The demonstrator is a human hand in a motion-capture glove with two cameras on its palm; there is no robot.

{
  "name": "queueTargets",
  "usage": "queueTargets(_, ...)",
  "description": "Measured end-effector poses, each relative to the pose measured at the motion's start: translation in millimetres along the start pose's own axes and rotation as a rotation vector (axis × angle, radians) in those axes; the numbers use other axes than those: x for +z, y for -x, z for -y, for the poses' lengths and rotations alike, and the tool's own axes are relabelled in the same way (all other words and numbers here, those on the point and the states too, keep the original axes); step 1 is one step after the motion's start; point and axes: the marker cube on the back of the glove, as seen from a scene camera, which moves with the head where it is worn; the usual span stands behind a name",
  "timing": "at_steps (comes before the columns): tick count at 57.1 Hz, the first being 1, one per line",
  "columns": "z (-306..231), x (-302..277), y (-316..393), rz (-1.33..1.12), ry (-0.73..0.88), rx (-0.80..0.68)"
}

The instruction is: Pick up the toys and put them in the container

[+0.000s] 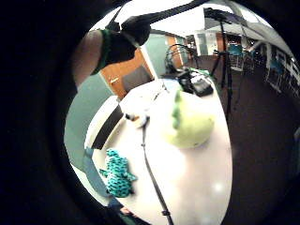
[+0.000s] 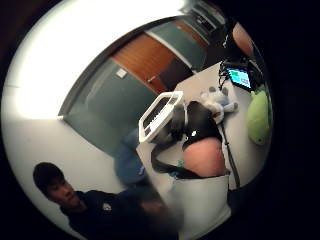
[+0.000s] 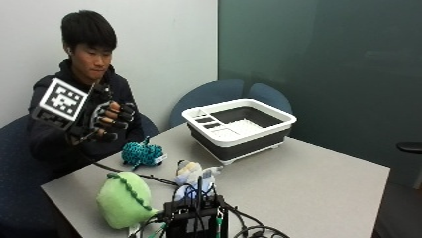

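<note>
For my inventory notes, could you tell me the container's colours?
The container has a white rim and dark grey walls, seen best in the outside view.

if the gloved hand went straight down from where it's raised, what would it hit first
Most likely the teal toy, which lies on the table roughly below the gloved hand. Depth is unclear, so it might land on bare table beside it.
</note>
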Motion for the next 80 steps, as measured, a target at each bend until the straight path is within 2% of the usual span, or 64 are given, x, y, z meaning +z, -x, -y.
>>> queueTargets(13,34.1,22.8,37.5,-0.048,0.292,0.013)
queueTargets(22,55.7,42.1,47.7,-0.279,0.564,0.019)
queueTargets(28,73.9,55.5,55.6,-0.519,0.739,0.026)
queueTargets(34,95.0,73.3,58.8,-0.68,0.807,0.034)
queueTargets(41,96.2,116.9,60.0,-0.698,0.848,0.045)
queueTargets(50,80.4,188.9,17.0,-0.741,0.985,0.188)
queueTargets(60,76.4,227.0,-42.1,-0.775,0.953,0.221)
queueTargets(73,77.0,228.6,-59.7,-0.608,0.729,0.121)
queueTargets(80,78.0,218.6,-58.8,-0.582,0.623,0.123)
